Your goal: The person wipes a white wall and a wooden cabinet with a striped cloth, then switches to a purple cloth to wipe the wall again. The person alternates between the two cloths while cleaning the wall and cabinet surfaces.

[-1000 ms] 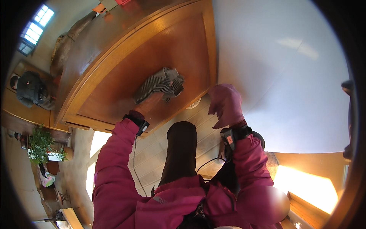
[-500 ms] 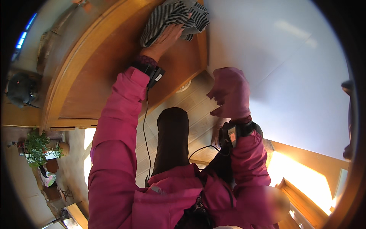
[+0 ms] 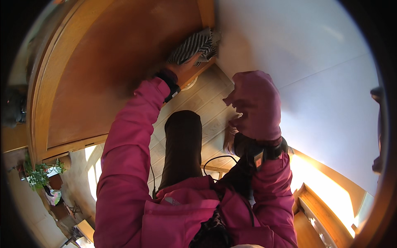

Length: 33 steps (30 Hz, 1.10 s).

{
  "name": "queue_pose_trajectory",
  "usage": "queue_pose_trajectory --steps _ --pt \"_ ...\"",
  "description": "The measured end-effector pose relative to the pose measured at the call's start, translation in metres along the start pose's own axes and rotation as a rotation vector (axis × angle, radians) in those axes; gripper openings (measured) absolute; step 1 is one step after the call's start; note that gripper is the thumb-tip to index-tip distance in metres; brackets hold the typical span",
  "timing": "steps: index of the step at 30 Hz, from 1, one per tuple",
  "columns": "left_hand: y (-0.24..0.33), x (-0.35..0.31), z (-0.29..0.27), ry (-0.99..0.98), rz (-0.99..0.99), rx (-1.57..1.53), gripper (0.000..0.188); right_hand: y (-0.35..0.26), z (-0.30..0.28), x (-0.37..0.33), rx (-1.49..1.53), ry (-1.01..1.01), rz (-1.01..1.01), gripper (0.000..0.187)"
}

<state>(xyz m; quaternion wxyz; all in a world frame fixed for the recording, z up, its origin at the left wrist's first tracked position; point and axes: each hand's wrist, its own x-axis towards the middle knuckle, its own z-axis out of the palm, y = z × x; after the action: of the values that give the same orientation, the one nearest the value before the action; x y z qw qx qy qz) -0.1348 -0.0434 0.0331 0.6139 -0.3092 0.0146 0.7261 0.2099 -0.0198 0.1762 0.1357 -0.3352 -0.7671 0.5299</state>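
Note:
A grey-and-black striped cloth is bunched under my left hand, its fingers pressing it to the lower right part of a brown wooden door panel, near the panel's edge. My right hand is hidden inside a mauve fabric covering with a ragged left edge. Whether this is a glove or a wrapped cloth I cannot tell. It hangs beside a pale smooth panel, and its fingers do not show. Both wrists carry dark straps with small devices.
Below lies a light plank floor, with my dark-trousered leg over it. A thin black cable loops near my right arm. A potted plant stands at far left. At lower right is a sunlit wooden ledge.
My left hand and the striped cloth have moved down and slightly right along the wooden panel. My view has shifted too. The right hand stays nearly in place.

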Motion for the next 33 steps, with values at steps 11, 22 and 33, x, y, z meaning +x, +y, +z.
queue_pose_trajectory --steps 11,22,33 --pt "0.076 0.046 -0.092 0.067 -0.543 -0.997 0.054 -0.008 -0.010 0.010 -0.152 0.120 -0.360 0.049" --pt "0.136 -0.118 -0.140 0.205 -0.113 -0.487 0.060 -0.026 -0.002 0.012 -0.316 0.005 -0.383 0.048" --pt "0.196 -0.262 -0.176 0.413 0.330 -0.022 0.072 -0.029 0.023 0.015 -0.404 -0.253 -0.396 0.047"
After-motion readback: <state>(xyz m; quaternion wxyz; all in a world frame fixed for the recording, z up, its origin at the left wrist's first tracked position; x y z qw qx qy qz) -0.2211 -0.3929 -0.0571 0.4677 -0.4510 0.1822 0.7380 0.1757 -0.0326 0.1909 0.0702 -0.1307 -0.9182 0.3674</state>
